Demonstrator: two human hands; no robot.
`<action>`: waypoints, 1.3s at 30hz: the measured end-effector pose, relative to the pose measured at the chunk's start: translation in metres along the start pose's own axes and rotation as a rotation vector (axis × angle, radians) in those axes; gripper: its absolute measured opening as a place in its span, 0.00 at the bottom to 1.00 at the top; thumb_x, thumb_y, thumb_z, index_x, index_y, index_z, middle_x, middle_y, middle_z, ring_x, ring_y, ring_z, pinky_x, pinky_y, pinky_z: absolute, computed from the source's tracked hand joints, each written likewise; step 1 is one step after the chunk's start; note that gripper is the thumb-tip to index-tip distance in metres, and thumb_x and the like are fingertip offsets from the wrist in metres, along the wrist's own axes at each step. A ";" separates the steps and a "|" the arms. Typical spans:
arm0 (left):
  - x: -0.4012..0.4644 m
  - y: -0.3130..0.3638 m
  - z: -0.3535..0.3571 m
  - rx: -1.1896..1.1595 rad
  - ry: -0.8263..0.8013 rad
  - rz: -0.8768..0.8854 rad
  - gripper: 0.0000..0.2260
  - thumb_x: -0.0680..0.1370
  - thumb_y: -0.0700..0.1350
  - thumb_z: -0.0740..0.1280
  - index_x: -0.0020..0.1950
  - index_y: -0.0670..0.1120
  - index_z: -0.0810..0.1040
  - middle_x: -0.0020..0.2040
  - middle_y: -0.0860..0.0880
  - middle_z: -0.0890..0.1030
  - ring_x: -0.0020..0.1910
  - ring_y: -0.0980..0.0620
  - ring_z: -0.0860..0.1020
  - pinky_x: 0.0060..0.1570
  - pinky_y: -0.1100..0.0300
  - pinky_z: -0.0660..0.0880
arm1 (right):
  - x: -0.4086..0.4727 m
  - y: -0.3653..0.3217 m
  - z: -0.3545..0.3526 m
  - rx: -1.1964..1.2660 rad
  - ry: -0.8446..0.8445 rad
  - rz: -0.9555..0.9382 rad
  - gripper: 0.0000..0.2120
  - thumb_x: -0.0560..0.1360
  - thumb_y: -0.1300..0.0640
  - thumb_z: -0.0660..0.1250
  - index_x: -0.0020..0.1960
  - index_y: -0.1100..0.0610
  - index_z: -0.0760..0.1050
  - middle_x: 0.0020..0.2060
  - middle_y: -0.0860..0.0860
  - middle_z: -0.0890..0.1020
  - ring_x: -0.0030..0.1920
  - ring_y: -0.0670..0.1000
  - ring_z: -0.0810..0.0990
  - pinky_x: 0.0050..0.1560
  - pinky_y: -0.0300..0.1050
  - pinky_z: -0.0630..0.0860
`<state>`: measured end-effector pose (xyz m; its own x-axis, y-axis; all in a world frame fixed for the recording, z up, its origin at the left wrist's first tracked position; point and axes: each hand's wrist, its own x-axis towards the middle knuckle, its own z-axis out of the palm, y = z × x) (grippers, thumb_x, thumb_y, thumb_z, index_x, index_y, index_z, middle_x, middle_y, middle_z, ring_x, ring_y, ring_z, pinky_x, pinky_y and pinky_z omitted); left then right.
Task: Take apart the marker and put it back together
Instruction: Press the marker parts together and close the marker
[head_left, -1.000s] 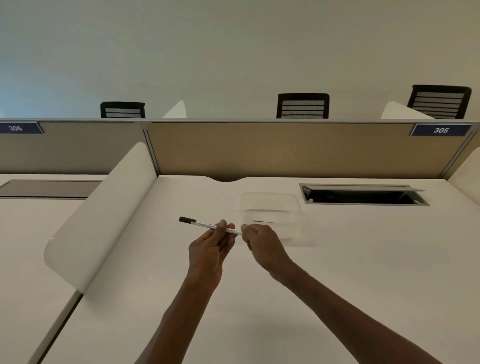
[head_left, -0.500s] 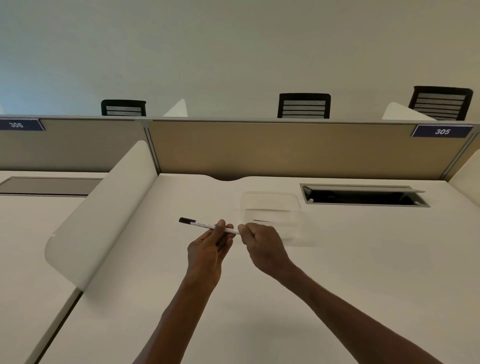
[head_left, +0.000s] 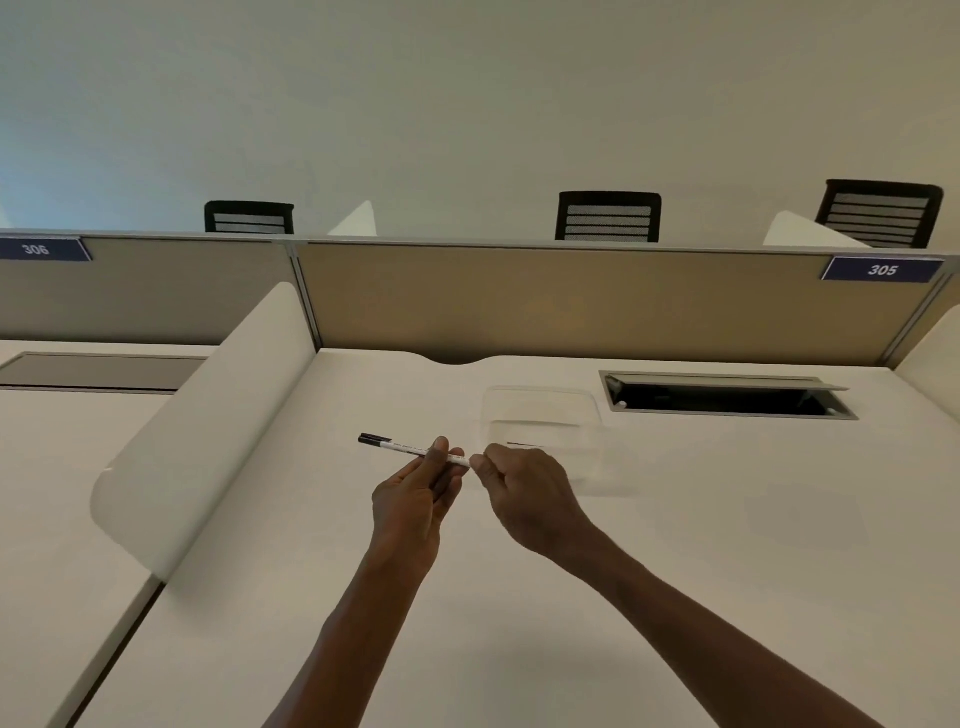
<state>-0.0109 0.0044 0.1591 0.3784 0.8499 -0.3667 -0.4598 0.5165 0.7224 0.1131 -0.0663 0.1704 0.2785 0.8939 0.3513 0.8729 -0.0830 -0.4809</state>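
While both arms reach forward over the white desk (head_left: 675, 545), the marker (head_left: 410, 449) is held in the air above it, lying almost level with its black cap pointing left and a little away. The left hand (head_left: 410, 501) grasps the white barrel near its middle, thumb on top and fingers curled beneath. The right hand (head_left: 524, 491) is closed into a loose fist at the barrel's right end, its fingertips (head_left: 480, 462) pinched on that end; the tip of the marker is hidden inside the fingers, so whether a piece has come loose there cannot be told.

Just behind the right hand stands a clear plastic box (head_left: 543, 415) on the desk, open at the top. A thin dark object (head_left: 524, 445) shows through its near wall, low down; what it is cannot be made out. Otherwise the box looks see-through to the desk surface.

To the right of the box, a cable hatch (head_left: 727, 397) in the desk stands open with its lid tilted up, dark inside. A white curved divider (head_left: 208, 431) rises at the desk's left edge, and a tan partition (head_left: 571, 301) closes the back.
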 end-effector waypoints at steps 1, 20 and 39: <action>0.000 0.000 0.000 -0.003 -0.012 -0.005 0.07 0.69 0.44 0.75 0.39 0.40 0.87 0.45 0.40 0.87 0.42 0.49 0.86 0.38 0.63 0.81 | 0.001 -0.004 0.001 0.247 -0.021 0.174 0.19 0.80 0.51 0.59 0.32 0.54 0.68 0.25 0.46 0.69 0.26 0.49 0.68 0.30 0.46 0.65; -0.001 0.009 -0.004 0.028 -0.036 0.029 0.08 0.66 0.46 0.76 0.39 0.41 0.87 0.45 0.40 0.87 0.42 0.49 0.86 0.38 0.61 0.82 | 0.003 -0.017 0.004 0.700 -0.104 0.470 0.19 0.80 0.52 0.61 0.31 0.54 0.72 0.21 0.44 0.67 0.22 0.45 0.64 0.26 0.42 0.63; 0.001 0.010 -0.004 0.080 -0.005 0.019 0.08 0.68 0.46 0.76 0.39 0.41 0.87 0.44 0.41 0.87 0.40 0.50 0.85 0.38 0.62 0.81 | 0.003 -0.006 0.005 0.053 -0.052 0.013 0.16 0.81 0.53 0.57 0.36 0.55 0.70 0.26 0.48 0.72 0.25 0.50 0.68 0.27 0.46 0.65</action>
<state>-0.0182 0.0112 0.1641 0.3740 0.8591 -0.3494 -0.4016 0.4896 0.7740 0.1068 -0.0614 0.1704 0.2672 0.9146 0.3036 0.8467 -0.0724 -0.5271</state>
